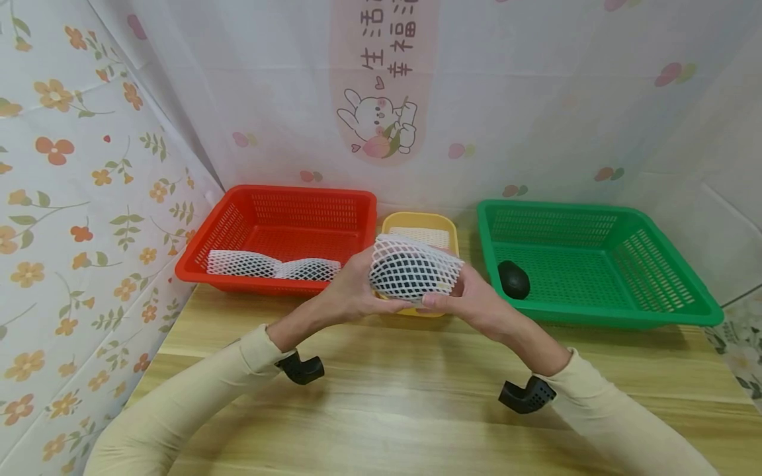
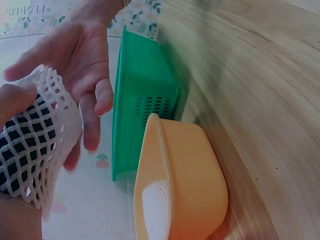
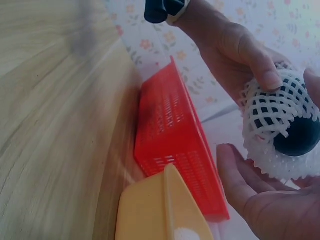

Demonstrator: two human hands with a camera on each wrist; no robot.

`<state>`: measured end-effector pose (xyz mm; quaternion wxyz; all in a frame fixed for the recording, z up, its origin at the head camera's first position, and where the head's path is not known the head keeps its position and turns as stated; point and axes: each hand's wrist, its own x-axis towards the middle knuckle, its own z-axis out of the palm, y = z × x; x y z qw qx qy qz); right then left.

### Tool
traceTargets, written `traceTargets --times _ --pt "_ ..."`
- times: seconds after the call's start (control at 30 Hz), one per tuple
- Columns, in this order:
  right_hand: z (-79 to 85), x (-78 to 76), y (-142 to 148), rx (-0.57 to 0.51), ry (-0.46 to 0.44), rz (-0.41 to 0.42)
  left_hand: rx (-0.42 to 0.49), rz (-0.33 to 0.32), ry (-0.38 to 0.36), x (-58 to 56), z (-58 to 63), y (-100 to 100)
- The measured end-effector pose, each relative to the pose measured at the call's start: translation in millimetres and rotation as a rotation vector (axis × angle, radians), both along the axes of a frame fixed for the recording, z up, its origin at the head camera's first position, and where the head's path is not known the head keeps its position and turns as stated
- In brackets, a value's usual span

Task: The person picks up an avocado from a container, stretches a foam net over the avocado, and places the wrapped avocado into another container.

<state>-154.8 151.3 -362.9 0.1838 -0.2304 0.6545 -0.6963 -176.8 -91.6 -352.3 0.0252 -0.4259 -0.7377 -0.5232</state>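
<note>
A dark avocado point(image 3: 298, 137) sits inside a white foam net sleeve point(image 1: 411, 268), with one end bare in the right wrist view. My left hand point(image 1: 356, 287) grips the netted avocado, its thumb pressing on the mesh. At the sleeve's other end is my right hand point(image 1: 476, 301), thumb on the net's lower edge and fingers around its far side. Both hands hold it above the front of a small yellow basket point(image 1: 455, 241). In that basket lie more white foam nets point(image 1: 421, 236).
At the left, a red basket point(image 1: 276, 285) holds two white-netted pieces point(image 1: 241, 263) along its front side. A green basket point(image 1: 619, 317) on the right contains a bare dark avocado point(image 1: 513, 280). All the baskets stand at the back of the wooden table point(image 1: 411, 390), before a printed curtain point(image 1: 268, 86).
</note>
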Motion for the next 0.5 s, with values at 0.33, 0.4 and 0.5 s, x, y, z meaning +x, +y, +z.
traceTargets --times 0.33,0.4,0.5 --pt "1.0 1.7 0.0 0.033 -0.005 -0.063 -0.021 0.006 0.021 0.3 -1.3 -1.6" --pt "0.4 1.8 0.0 0.043 -0.003 -0.072 -0.021 0.011 0.016 0.7 -1.5 -2.0" --pt "-0.4 2.0 1.1 0.041 0.022 -0.086 -0.007 0.013 0.009 1.4 -0.3 -2.9"
